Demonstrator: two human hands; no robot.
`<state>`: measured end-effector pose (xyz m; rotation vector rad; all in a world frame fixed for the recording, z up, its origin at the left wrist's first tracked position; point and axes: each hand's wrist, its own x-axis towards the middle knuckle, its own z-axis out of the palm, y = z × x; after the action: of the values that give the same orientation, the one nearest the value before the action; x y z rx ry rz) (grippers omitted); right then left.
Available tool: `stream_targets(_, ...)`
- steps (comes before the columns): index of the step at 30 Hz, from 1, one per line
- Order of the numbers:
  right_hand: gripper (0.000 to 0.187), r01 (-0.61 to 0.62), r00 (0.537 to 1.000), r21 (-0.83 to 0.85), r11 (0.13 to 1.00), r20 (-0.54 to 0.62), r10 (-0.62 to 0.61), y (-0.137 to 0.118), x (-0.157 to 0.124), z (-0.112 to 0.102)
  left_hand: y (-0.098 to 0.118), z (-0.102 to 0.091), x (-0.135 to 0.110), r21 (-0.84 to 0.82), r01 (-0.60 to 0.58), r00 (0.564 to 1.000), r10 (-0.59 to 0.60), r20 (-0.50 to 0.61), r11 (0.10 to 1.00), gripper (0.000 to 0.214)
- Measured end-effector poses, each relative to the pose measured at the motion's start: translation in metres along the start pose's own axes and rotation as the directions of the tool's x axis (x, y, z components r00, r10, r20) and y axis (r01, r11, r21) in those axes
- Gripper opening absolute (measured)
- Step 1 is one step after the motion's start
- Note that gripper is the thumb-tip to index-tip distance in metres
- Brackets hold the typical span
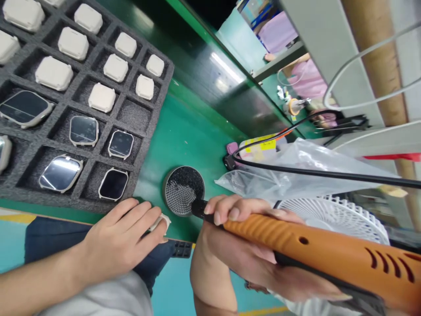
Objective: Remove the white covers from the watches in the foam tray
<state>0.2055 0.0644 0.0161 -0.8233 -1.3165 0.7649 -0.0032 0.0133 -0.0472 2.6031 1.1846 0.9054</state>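
My right hand (243, 245) is wrapped round an orange electric screwdriver (329, 254). Its black tip (199, 207) rests at the edge of a round dish of tiny screws (183, 189). My left hand (125, 235) lies on the green bench edge with its fingers closed over a small white watch case (161, 220). A dark foam tray (144, 118) up left holds several white watch backs (101, 97) and several watch screens (83, 130) in its pockets.
A black cable (322, 173) runs from the screwdriver across a crumpled clear plastic bag (296, 169). A white fan grille (338, 217) sits behind my right hand. Another person in pink (309, 81) works at the far bench.
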Motion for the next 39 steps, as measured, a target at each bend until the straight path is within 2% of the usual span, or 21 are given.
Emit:
stream_targets(4, 0.062, 0.015, 0.998, -0.025, 1.000, 0.058, -0.013, 0.002, 0.003, 0.000, -0.001, -0.001, -0.001, -0.054, -0.029, 0.999, 0.031, 0.034, 0.998, 0.031)
stream_targets(10, 0.058, -0.038, 0.999, -0.025, 0.999, 0.016, 0.039, -0.002, -0.001, 0.002, -0.002, -0.001, -0.007, -0.046, -0.015, 1.000, 0.015, 0.010, 0.999, 0.029)
stream_targets(16, 0.058, -0.249, 0.969, -0.182, 0.951, -0.055, 0.243, -0.014, -0.002, 0.000, -0.003, -0.002, -0.001, -0.033, -0.028, 1.000, 0.029, 0.012, 0.999, 0.035)
stream_targets(19, 0.055, -0.290, 0.957, -0.188, 0.938, -0.055, 0.284, -0.023, -0.004, -0.001, -0.004, -0.002, 0.001, -0.018, -0.022, 1.000, 0.021, -0.006, 1.000, 0.034)
stream_targets(22, 0.050, -0.259, 0.966, -0.181, 0.949, -0.033, 0.257, -0.030, -0.010, 0.002, -0.003, -0.002, 0.002, -0.014, -0.020, 1.000, 0.020, -0.006, 1.000, 0.036)
stream_targets(27, 0.034, -0.068, 0.996, -0.067, 0.995, 0.044, 0.071, -0.030, -0.018, 0.018, -0.002, -0.002, 0.002, -0.023, -0.007, 1.000, 0.007, 0.001, 1.000, 0.036)
stream_targets(29, 0.030, -0.052, 0.997, -0.006, 0.999, 0.052, 0.052, -0.027, -0.020, 0.024, -0.002, -0.001, 0.002, -0.022, -0.006, 1.000, 0.006, -0.001, 1.000, 0.036)
stream_targets(33, 0.034, -0.053, 0.998, 0.049, 0.997, 0.029, 0.051, -0.023, -0.023, 0.029, -0.002, -0.001, 0.004, -0.020, -0.006, 1.000, 0.006, -0.009, 1.000, 0.035)
stream_targets(35, 0.038, -0.089, 0.995, 0.005, 0.996, 0.037, 0.089, -0.024, -0.023, 0.027, -0.002, -0.002, 0.004, -0.023, -0.005, 1.000, 0.005, -0.006, 1.000, 0.035)
stream_targets(39, 0.051, -0.271, 0.953, -0.194, 0.943, 0.085, 0.291, -0.028, -0.016, 0.020, -0.002, -0.003, 0.002, -0.029, -0.003, 1.000, 0.003, -0.001, 1.000, 0.034)
